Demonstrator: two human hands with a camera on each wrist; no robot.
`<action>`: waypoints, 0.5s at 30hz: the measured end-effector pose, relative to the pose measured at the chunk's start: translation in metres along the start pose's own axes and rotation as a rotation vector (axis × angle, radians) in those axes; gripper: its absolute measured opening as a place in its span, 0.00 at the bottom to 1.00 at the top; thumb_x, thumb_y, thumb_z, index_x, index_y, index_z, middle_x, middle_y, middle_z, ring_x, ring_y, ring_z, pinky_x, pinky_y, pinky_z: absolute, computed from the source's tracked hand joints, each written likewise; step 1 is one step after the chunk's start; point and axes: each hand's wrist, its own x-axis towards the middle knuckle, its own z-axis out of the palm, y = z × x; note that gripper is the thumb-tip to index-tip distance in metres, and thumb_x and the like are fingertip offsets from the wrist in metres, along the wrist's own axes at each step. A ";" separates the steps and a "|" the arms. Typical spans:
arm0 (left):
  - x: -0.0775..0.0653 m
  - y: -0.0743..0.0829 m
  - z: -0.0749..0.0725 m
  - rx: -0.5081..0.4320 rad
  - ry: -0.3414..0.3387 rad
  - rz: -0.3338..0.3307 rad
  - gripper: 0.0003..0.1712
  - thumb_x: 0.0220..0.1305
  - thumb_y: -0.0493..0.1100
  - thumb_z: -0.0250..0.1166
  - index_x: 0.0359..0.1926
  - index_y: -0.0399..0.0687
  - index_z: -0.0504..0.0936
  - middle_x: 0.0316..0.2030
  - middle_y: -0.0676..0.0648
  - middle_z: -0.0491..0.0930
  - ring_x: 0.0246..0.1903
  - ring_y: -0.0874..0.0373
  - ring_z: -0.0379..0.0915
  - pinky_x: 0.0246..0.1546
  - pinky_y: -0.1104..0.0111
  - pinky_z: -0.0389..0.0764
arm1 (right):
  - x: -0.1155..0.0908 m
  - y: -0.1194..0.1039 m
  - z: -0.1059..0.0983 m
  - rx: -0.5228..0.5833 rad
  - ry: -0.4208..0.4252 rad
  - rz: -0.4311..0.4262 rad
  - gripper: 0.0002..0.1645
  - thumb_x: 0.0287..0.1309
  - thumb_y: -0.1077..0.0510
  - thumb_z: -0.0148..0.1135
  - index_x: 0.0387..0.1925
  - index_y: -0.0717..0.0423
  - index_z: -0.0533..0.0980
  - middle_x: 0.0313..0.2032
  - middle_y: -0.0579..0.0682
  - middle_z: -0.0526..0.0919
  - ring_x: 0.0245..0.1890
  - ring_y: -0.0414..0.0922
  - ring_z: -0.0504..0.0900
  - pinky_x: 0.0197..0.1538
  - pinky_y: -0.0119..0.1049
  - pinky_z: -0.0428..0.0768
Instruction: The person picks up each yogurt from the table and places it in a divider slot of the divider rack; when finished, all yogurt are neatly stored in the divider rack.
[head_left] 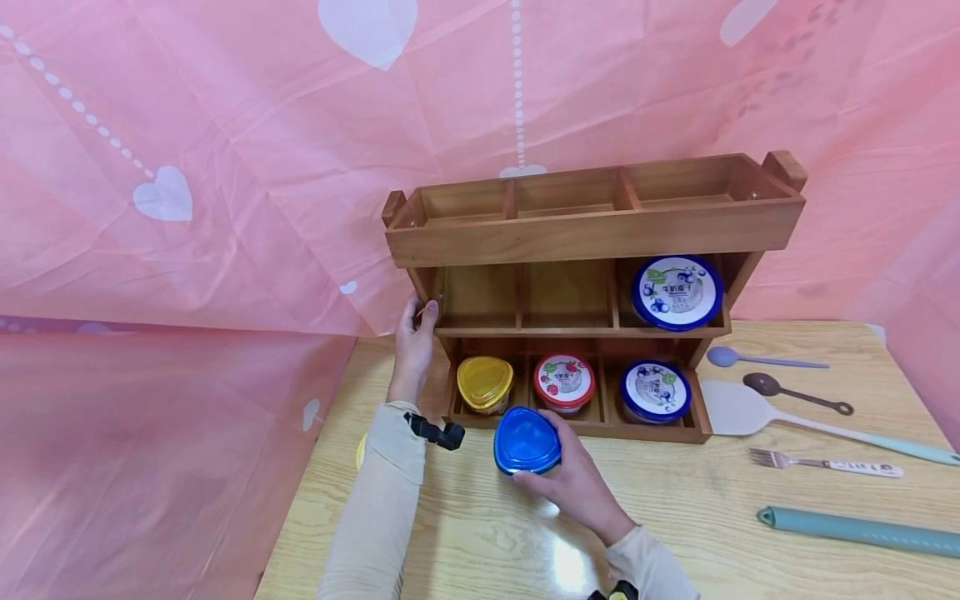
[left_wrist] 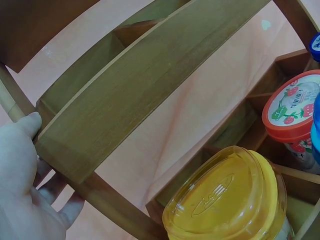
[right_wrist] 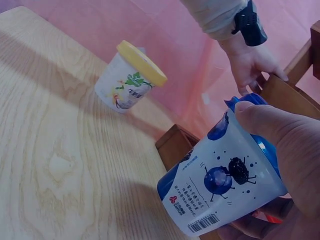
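My right hand (head_left: 581, 483) grips a yogurt cup with a blue lid (head_left: 527, 440) just in front of the wooden shelf rack (head_left: 596, 237). In the right wrist view this cup (right_wrist: 215, 180) is tilted, with berry drawings on its white side. At the rack's left side, my left hand (head_left: 414, 346) holds the upright by the middle tier, thumb in front and fingers round it in the left wrist view. A yellow-lidded cup (head_left: 485, 383), a red-lidded cup (head_left: 564, 382) and a blue-rimmed cup (head_left: 656, 392) stand in the bottom tier. Another blue-rimmed cup (head_left: 677, 292) sits in the middle tier's right compartment.
Left of the rack stands a white cup with a yellow lid (right_wrist: 130, 77), mostly behind the left sleeve in the head view. Rightward lie a blue spoon (head_left: 765, 358), a brown spoon (head_left: 798, 394), a spatula (head_left: 810, 421), a fork (head_left: 825, 463) and a teal stick (head_left: 862, 531).
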 end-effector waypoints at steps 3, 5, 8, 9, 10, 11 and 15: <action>0.000 0.000 0.000 0.001 0.001 -0.002 0.27 0.75 0.50 0.54 0.71 0.51 0.66 0.66 0.43 0.70 0.67 0.52 0.64 0.71 0.59 0.64 | 0.000 -0.001 -0.002 -0.005 0.006 -0.012 0.60 0.41 0.47 0.81 0.71 0.48 0.57 0.68 0.59 0.66 0.65 0.61 0.70 0.66 0.61 0.69; 0.000 0.000 0.000 0.004 0.000 -0.005 0.27 0.75 0.50 0.54 0.71 0.52 0.66 0.66 0.44 0.69 0.67 0.52 0.64 0.71 0.60 0.64 | 0.000 -0.001 -0.003 -0.004 0.003 -0.008 0.60 0.41 0.47 0.81 0.72 0.48 0.56 0.69 0.59 0.66 0.65 0.61 0.69 0.66 0.61 0.69; 0.000 0.000 0.000 0.004 -0.004 -0.005 0.27 0.75 0.50 0.53 0.71 0.52 0.66 0.66 0.45 0.69 0.67 0.53 0.64 0.71 0.60 0.64 | -0.001 -0.002 -0.005 -0.010 0.000 -0.004 0.60 0.41 0.46 0.81 0.72 0.48 0.56 0.69 0.58 0.65 0.66 0.61 0.69 0.66 0.61 0.69; 0.000 0.000 0.000 0.004 -0.005 -0.005 0.27 0.75 0.50 0.53 0.71 0.52 0.66 0.67 0.45 0.69 0.67 0.53 0.64 0.71 0.60 0.64 | -0.001 -0.003 -0.005 -0.012 0.000 -0.004 0.60 0.42 0.46 0.81 0.72 0.47 0.56 0.69 0.58 0.65 0.65 0.62 0.69 0.65 0.61 0.70; 0.000 0.000 0.000 0.005 -0.006 -0.005 0.27 0.75 0.50 0.53 0.71 0.53 0.66 0.67 0.45 0.69 0.67 0.53 0.64 0.71 0.60 0.64 | -0.001 -0.004 -0.006 -0.012 0.001 -0.005 0.60 0.42 0.46 0.81 0.72 0.47 0.55 0.69 0.58 0.65 0.65 0.62 0.69 0.65 0.62 0.70; 0.001 0.000 0.000 0.006 -0.007 -0.004 0.27 0.75 0.50 0.53 0.71 0.53 0.66 0.67 0.45 0.69 0.67 0.53 0.64 0.71 0.60 0.64 | -0.001 -0.005 -0.007 -0.016 0.003 -0.008 0.60 0.42 0.46 0.80 0.72 0.47 0.55 0.70 0.58 0.64 0.65 0.62 0.69 0.64 0.62 0.71; 0.001 -0.001 -0.001 0.008 -0.009 -0.012 0.28 0.75 0.51 0.54 0.72 0.54 0.65 0.68 0.46 0.68 0.67 0.53 0.63 0.71 0.60 0.63 | -0.002 -0.011 -0.013 -0.021 0.023 -0.047 0.61 0.43 0.47 0.80 0.73 0.49 0.54 0.70 0.59 0.64 0.65 0.63 0.69 0.63 0.62 0.72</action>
